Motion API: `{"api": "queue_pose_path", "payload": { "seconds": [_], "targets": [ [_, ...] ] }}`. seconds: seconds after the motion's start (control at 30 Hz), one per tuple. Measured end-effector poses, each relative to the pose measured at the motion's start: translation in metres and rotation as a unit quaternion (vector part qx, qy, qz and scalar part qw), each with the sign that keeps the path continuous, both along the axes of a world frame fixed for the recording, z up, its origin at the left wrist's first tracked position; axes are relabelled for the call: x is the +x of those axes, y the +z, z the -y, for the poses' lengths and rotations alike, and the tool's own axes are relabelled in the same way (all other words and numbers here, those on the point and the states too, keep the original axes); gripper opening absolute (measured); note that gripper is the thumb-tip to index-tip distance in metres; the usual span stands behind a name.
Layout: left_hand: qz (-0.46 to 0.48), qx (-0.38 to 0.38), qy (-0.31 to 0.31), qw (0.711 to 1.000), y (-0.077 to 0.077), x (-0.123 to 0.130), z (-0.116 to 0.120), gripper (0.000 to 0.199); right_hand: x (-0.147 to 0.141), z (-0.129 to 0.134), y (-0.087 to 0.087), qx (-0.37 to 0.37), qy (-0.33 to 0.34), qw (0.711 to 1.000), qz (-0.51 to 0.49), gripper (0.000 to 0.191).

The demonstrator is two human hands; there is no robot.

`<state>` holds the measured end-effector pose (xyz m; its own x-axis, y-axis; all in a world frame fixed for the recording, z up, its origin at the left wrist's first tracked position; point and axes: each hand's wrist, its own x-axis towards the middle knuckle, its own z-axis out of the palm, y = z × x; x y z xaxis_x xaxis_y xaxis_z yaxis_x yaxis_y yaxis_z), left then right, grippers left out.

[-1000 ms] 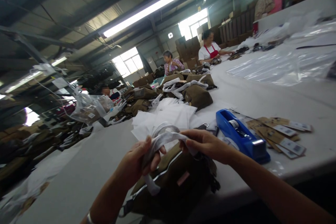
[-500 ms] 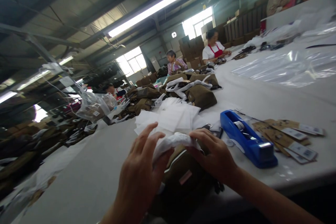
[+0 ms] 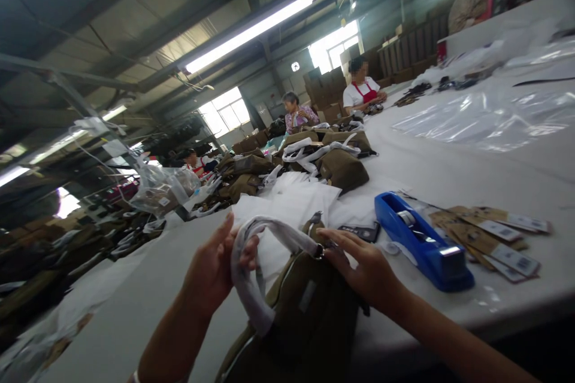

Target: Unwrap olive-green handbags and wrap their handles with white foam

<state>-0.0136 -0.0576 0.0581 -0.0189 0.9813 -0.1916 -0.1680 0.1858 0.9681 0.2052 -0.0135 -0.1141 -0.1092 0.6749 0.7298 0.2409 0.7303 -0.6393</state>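
An olive-brown bag (image 3: 309, 317) stands tilted at the table's near edge, its arched handle (image 3: 245, 287) wrapped in thin white material. My left hand (image 3: 218, 266) is at the left of this handle, fingers passed through the loop and curled around it, thumb pointing up. At the bag's upper right corner, beside a metal ring (image 3: 319, 251) at the handle's end, my right hand (image 3: 366, 269) grips the bag; its fingertips are partly hidden. A small pale label (image 3: 308, 295) shows on the bag's dark side.
To the right lie a blue tape dispenser (image 3: 422, 245) and several brown cardboard tags (image 3: 480, 233). White sheets (image 3: 287, 197) are spread behind the bag, before a pile of similar bags (image 3: 344, 167). Clear plastic sheets (image 3: 485, 119) lie farther right. Co-workers (image 3: 362, 90) sit beyond.
The bag has turned and risen, so its wrapped handle now stands as an open loop. My left hand has shifted left, its fingers now through the loop; my right hand stays near the handle's right end.
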Motion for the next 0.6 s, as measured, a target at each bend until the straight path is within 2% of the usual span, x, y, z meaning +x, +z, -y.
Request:
{"api": "queue_pose_path", "payload": {
  "seconds": [0.1, 0.2, 0.3, 0.4, 0.47, 0.6],
  "targets": [
    [0.039, 0.017, 0.066, 0.997, 0.008, -0.008, 0.002, 0.024, 0.018, 0.007, -0.016, -0.052, -0.053, 0.995, -0.060, 0.026],
    [0.009, 0.049, 0.143, 0.989, 0.012, -0.026, 0.012, 0.024, 0.038, 0.006, -0.039, -0.140, -0.083, 0.985, -0.065, 0.023],
    [-0.078, 0.099, 0.216, 0.968, 0.007, -0.047, 0.025, 0.023, 0.054, -0.005, -0.067, -0.221, -0.079, 0.972, 0.000, 0.026],
    [-0.140, 0.168, 0.279, 0.935, -0.005, -0.061, 0.030, 0.046, 0.060, -0.023, -0.087, -0.245, -0.058, 0.962, 0.106, 0.029],
    [-0.132, 0.183, 0.306, 0.925, -0.013, -0.065, 0.028, 0.043, 0.056, -0.035, -0.091, -0.241, -0.044, 0.956, 0.158, 0.030],
    [-0.035, 0.203, 0.344, 0.916, -0.025, -0.073, 0.023, 0.010, 0.024, -0.050, -0.085, -0.227, 0.016, 0.953, 0.202, 0.029]
  ]
}}
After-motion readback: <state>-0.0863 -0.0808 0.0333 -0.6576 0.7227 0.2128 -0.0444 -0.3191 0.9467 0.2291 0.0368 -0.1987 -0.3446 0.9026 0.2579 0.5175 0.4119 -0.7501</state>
